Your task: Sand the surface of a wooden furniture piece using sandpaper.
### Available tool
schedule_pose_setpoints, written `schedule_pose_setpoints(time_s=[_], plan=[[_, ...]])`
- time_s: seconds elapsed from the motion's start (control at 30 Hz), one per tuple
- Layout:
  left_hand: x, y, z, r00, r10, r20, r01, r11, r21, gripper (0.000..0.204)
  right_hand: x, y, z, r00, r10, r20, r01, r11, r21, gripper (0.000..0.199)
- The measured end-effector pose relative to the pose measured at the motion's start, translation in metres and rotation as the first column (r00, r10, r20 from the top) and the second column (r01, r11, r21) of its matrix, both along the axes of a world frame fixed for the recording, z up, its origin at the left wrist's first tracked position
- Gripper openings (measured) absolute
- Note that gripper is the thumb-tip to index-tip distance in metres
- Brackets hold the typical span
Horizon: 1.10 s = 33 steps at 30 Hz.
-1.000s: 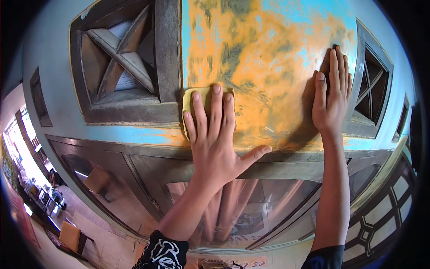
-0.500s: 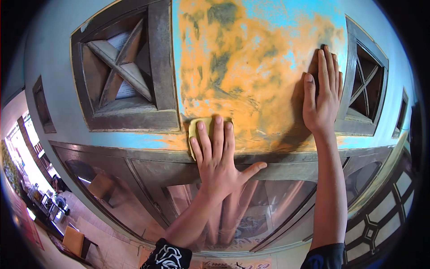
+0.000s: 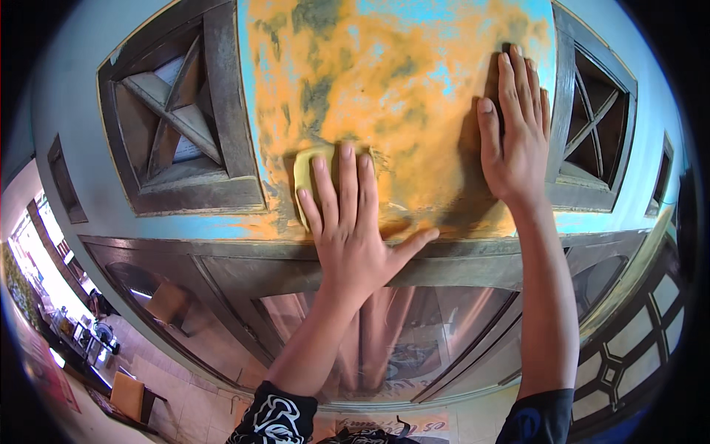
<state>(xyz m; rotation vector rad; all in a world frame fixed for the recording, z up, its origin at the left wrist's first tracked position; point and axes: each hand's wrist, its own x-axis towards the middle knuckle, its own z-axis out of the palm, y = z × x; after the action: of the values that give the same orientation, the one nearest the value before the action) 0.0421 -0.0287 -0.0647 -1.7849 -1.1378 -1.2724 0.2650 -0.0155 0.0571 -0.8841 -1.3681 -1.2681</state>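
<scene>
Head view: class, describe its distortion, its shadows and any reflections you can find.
Head view: fisheye bends the frame edges and leaves black corners; the right hand casts a dark shadow to its left on the orange and blue panel; the left hand, over a yellow sponge, shades the panel's lower edge; the glass below mirrors the forearm; everything looks sharp.

We read this as shopfront or eatery entrance, under repainting. Weathered wooden panel (image 3: 399,96), old blue coat rubbed to orange. Carved lattice vents (image 3: 174,126) either side. Below, glazed doors (image 3: 384,333) with curtain behind. Lower left we see tiled floor (image 3: 185,399), wooden chairs (image 3: 129,396), cluttered counter (image 3: 78,333).
</scene>
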Motion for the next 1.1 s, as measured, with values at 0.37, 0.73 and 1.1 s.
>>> schedule_pose_setpoints(time_s=[0.37,0.73,1.1], plan=[[0.024,-0.005,0.0,0.999,-0.04,0.023,0.04,0.999,-0.006,0.13,0.022,-0.003,0.031,0.991,-0.019,0.135,0.017,1.0,0.014,0.055],[0.05,-0.012,-0.017,0.999,-0.047,-0.015,0.046,0.997,-0.054,0.134,0.024,-0.006,-0.006,0.994,0.015,0.111,-0.013,1.0,-0.017,0.055],[0.074,-0.016,-0.025,0.997,-0.051,-0.054,0.047,0.996,-0.07,0.136,0.03,-0.011,-0.012,0.993,0.04,0.115,-0.034,0.998,-0.052,0.054]])
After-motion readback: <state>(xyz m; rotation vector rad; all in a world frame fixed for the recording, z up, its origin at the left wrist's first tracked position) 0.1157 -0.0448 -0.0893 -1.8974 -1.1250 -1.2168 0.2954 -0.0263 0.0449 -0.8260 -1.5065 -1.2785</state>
